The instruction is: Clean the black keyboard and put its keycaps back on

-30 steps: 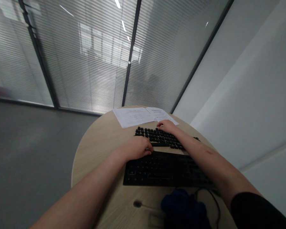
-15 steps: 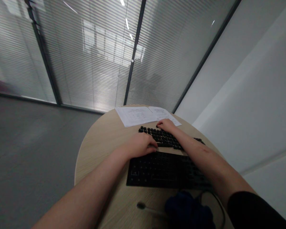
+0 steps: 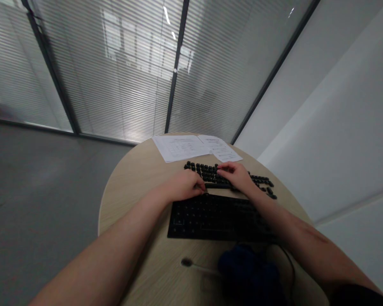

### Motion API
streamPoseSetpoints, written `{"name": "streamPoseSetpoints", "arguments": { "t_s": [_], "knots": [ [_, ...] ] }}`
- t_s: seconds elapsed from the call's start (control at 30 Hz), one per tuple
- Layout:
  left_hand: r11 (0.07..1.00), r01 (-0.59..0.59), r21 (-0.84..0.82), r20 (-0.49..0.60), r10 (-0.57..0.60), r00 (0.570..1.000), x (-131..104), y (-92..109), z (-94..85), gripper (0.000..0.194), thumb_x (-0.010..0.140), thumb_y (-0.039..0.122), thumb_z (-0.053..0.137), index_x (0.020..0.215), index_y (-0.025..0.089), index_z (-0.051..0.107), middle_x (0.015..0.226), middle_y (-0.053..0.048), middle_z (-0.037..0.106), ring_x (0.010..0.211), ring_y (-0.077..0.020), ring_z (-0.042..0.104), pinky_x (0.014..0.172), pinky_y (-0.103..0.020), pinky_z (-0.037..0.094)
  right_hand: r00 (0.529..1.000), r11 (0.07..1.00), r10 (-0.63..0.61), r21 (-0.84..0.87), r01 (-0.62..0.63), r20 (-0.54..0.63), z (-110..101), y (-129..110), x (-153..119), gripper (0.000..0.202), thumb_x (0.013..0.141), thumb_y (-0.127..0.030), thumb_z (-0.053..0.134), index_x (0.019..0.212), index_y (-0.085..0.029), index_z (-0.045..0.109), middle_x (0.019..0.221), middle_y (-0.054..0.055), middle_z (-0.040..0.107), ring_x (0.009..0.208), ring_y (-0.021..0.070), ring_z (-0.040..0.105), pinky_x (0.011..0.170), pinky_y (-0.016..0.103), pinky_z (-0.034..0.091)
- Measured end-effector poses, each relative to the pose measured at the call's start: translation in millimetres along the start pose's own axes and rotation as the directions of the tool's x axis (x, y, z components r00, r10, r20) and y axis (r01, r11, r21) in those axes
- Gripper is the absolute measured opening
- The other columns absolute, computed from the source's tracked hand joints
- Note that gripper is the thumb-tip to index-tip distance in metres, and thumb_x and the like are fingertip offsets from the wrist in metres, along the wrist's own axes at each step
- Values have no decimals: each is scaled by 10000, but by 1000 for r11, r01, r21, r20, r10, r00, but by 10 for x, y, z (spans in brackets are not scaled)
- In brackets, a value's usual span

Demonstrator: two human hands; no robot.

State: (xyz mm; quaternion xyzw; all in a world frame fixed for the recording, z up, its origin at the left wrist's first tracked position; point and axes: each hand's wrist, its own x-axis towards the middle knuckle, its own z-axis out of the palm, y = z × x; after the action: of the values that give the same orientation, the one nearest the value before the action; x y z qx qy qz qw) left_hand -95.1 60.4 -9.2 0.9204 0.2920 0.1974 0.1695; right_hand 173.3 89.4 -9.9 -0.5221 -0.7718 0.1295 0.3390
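Observation:
Loose black keycaps (image 3: 207, 173) lie in keyboard-like rows on the table, with a long bar-shaped one (image 3: 217, 185) along their near side. Just in front of them lies a flat black keyboard base (image 3: 207, 216), bare of caps where I can see it. My left hand (image 3: 185, 185) is curled at the base's upper left edge, fingertips pressed together. A small dark bit shows by them, too small to name. Over the middle of the keycaps is my right hand (image 3: 238, 175), its thumb and forefinger slightly apart and nothing visible between them. It hides some keycaps.
Printed sheets of paper (image 3: 181, 148) lie at the far edge of the round wooden table (image 3: 124, 199). Near me are a dark blue bunched thing (image 3: 245, 267), a thin brush-like tool (image 3: 187, 262) and a cable (image 3: 292, 265). A white wall (image 3: 347, 127) stands right.
My right hand has moved right and a little towards me, and its fingers have parted. My left hand stays at the base's edge. The view has tilted slightly downward.

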Motion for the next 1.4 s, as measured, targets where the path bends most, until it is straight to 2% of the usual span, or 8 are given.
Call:
{"name": "streamPoseSetpoints", "arguments": {
  "t_s": [0.1, 0.23, 0.47, 0.73, 0.83, 0.97, 1.17, 1.4],
  "knots": [
    [1000, 8, 15, 6, -8, 1000, 10, -7, 30, 188, 829, 254, 684, 969, 238, 809, 952, -52, 800, 838, -216, 703, 783, -340, 494, 995, 993, 9, 118, -21, 99, 30, -102, -411, 264, 812, -417, 770, 968, -212, 829, 796, 38, 786, 619, 171, 635, 598, 298, 504],
    [998, 49, -27, 7, -49, 999, 2, -32, 76, 237, 842, 290, 670, 1038, 218, 781, 920, -48, 793, 781, -194, 698, 731, -312, 497, 990, 981, 9, 189, -35, 139, 146, -147, -615, 206, 792, -384, 794, 921, -231, 843, 840, 39, 807, 667, 177, 679, 637, 296, 531],
    [985, 136, -105, -43, -141, 989, -30, -51, 18, 256, 930, 283, 581, 1099, 213, 760, 1036, -63, 805, 928, -217, 725, 864, -359, 518, 990, 983, 2, 181, -29, 144, 222, -107, -661, 151, 796, -327, 802, 917, -252, 850, 831, 29, 817, 643, 172, 692, 625, 286, 544],
    [957, 234, -173, -166, -263, 951, -75, -59, -55, 278, 937, 284, 575, 1138, 199, 747, 975, -45, 799, 847, -185, 711, 805, -339, 527, 993, 988, -43, 153, 26, 111, 231, -163, -725, 134, 822, -268, 773, 934, -275, 845, 951, 30, 827, 876, 229, 776, 819, 349, 602],
    [953, 246, -179, -172, -277, 945, -81, -84, -50, 288, 929, 295, 580, 1138, 194, 750, 913, -34, 796, 788, -173, 698, 750, -319, 515, 993, 990, -21, 142, 4, 120, 214, -155, -724, 132, 816, -257, 776, 927, -270, 847, 904, 22, 825, 770, 204, 754, 742, 323, 585],
    [948, 249, -197, -155, -281, 947, -75, -99, -50, 299, 923, 311, 583, 1131, 179, 751, 883, -36, 788, 753, -167, 683, 729, -316, 507, 987, 987, 32, 151, -56, 158, 193, -124, -708, 147, 810, -275, 777, 932, -241, 851, 759, 14, 795, 562, 147, 637, 573, 268, 505],
    [944, 223, -243, -160, -266, 951, -77, -118, -44, 282, 918, 322, 595, 1101, 180, 755, 926, -46, 800, 791, -170, 698, 769, -322, 522, 975, 982, 62, 160, -98, 214, 172, -106, -687, 179, 808, -309, 782, 949, -226, 853, 761, 27, 789, 606, 150, 638, 593, 262, 495],
    [949, 196, -247, -168, -241, 956, -77, -140, -42, 267, 915, 314, 603, 1079, 182, 767, 995, -57, 808, 838, -176, 712, 813, -333, 534, 975, 983, 71, 152, -105, 212, 172, -101, -703, 168, 811, -320, 783, 942, -244, 854, 831, 36, 813, 652, 178, 693, 632, 291, 546]
  ]
}}
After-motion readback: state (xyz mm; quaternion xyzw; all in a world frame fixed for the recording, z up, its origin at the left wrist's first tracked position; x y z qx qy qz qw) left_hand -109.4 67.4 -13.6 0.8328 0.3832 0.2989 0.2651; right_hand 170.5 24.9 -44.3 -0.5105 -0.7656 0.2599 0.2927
